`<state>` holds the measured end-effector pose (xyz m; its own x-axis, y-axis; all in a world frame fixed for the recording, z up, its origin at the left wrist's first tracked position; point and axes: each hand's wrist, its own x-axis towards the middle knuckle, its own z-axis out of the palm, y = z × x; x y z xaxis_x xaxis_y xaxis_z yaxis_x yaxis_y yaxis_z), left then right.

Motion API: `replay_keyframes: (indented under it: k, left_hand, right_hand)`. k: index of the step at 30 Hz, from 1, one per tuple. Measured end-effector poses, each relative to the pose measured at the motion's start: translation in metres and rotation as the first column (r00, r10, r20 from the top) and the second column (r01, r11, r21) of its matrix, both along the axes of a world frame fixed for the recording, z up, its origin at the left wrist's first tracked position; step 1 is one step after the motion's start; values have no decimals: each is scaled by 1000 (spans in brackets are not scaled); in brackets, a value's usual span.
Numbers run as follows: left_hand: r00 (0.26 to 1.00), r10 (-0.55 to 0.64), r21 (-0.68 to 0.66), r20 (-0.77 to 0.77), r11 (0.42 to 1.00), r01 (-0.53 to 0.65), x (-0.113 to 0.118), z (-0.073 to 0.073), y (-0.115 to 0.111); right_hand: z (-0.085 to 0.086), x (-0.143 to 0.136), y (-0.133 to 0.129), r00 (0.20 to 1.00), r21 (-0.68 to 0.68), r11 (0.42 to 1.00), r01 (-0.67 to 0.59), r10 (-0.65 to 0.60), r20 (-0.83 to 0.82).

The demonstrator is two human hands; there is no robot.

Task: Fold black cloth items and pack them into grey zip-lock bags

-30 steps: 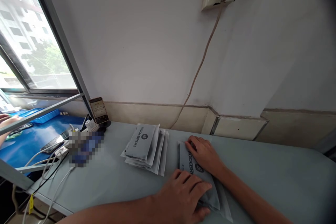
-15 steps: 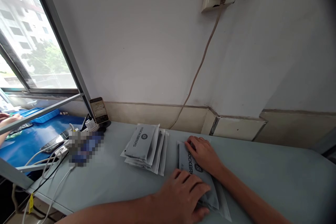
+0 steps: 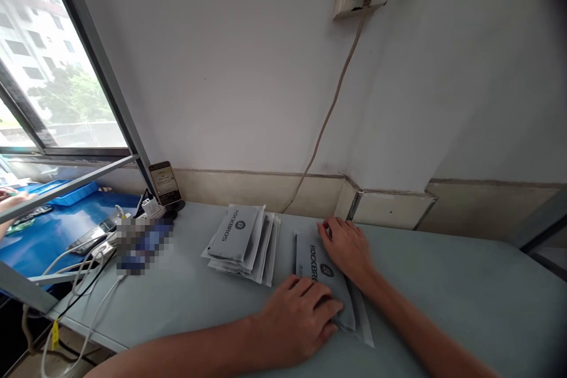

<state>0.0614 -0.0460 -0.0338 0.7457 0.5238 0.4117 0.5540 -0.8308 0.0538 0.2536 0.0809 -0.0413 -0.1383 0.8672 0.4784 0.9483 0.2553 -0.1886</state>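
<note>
A grey ROCKBROS pouch in a clear plastic bag [image 3: 325, 276] lies on the table between my two hands. Across its near left side rests my left hand [image 3: 301, 320], fingers apart and bent, their tips on the bag. My right hand [image 3: 349, 248] is along the far right edge, touching it with loosely bent fingers; the fingertips are partly hidden. Both hands look open, neither clearly gripping the bag. Left of them sits a stack of similar bagged grey pouches [image 3: 239, 237], slightly fanned, printed ROCKBROS on top.
A phone [image 3: 165, 183] stands propped against the wall at the back left. Power strips and white cables [image 3: 100, 251] run along the table's left edge. Beyond the metal frame [image 3: 88, 174] are a blue table [image 3: 84, 215], a blue tray [image 3: 75, 192] and another person's hand [image 3: 13, 204].
My right hand has slid off the top of the bagged pouch to its right edge, uncovering more of the print. The left hand stays on the near side. The view has shifted slightly.
</note>
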Motion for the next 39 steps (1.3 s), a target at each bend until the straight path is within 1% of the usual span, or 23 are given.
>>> replay_keyframes:
  k: [2, 3, 5, 6, 8, 9, 10, 11, 12, 13, 15, 16, 17, 19, 21, 24, 28, 31, 32, 34, 36, 37, 39]
  left_hand:
    - [1000, 4, -5, -15, 1000, -4, 1, 6, 0]
    - [1000, 0, -12, -7, 1000, 0, 0, 13, 1]
    - [998, 14, -43, 55, 999, -11, -10, 35, 9]
    - [993, 53, -60, 105, 997, -47, -19, 50, 16]
    - [952, 241, -139, 188, 966, -217, -49, 79, 36]
    - [900, 381, -188, 211, 920, -345, -68, 92, 48]
    - [826, 525, -226, 203, 846, -483, -87, 101, 59]
    - [737, 658, -273, 152, 745, -608, -107, 107, 70]
    - [636, 767, -351, 83, 619, -702, -126, 110, 80]
    - [578, 816, -457, -17, 508, -731, -142, 109, 88]
    - [591, 796, -567, -130, 430, -703, -164, 101, 97]
    - [612, 773, -646, -165, 384, -659, -169, 96, 100]
    - [626, 763, -683, -162, 371, -629, -172, 90, 102]
    - [638, 758, -725, -133, 365, -584, -170, 80, 103]
    - [635, 768, -731, -90, 382, -566, -163, 73, 104]
    - [632, 774, -782, -18, 383, -492, -149, 68, 101]
    - [612, 786, -868, 86, 360, -341, -127, 65, 92]
    - [622, 766, -938, 163, 316, -144, -114, 62, 86]
    - [630, 750, -950, 202, 306, -61, -111, 61, 85]
    - [631, 729, -953, 266, 295, 61, -106, 60, 84]
    - [619, 730, -951, 290, 294, 99, -104, 60, 83]
    - [612, 735, -951, 294, 291, 107, -104, 59, 82]
    - [598, 745, -953, 296, 278, 125, -104, 59, 81]
  right_hand:
    - [6, 12, 3, 998, -37, 997, 68, -69, -16]
    - [10, 20, 5, 995, -73, 993, 94, -96, -22]
    - [16, 39, 9, 990, -164, 978, 126, -133, -35]
    - [19, 48, 10, 989, -209, 969, 130, -141, -42]
    - [24, 60, 8, 990, -280, 954, 108, -130, -61]
    - [26, 62, 4, 992, -321, 944, 75, -103, -73]
    - [27, 62, -1, 993, -368, 929, 34, -72, -88]
    - [28, 59, -8, 993, -416, 909, -3, -45, -106]
    - [29, 53, -15, 992, -464, 885, -35, -24, -123]
    - [29, 47, -23, 991, -497, 866, -51, -20, -136]
    - [30, 32, -36, 989, -507, 861, -42, -34, -141]
    - [31, 26, -41, 990, -492, 870, -33, -40, -138]
    - [32, 20, -46, 990, -476, 879, -22, -46, -131]
    - [34, 11, -52, 991, -456, 890, -7, -53, -119]
    - [34, 4, -54, 990, -462, 887, -21, -47, -136]
    - [30, -4, -54, 959, -480, 866, -140, -2, -283]
    - [22, -14, -50, 882, -462, 838, -290, 46, -469]
    - [22, -20, -52, 851, -422, 834, -354, 100, -516]
    - [23, -21, -54, 821, -400, 825, -400, 129, -555]
    - [26, -23, -58, 712, -345, 775, -530, 185, -678]
    - [27, -24, -61, 601, -318, 724, -612, 164, -783]
    - [26, -23, -61, 579, -329, 716, -615, 127, -805]
    - [23, -22, -60, 605, -380, 732, -566, 56, -794]
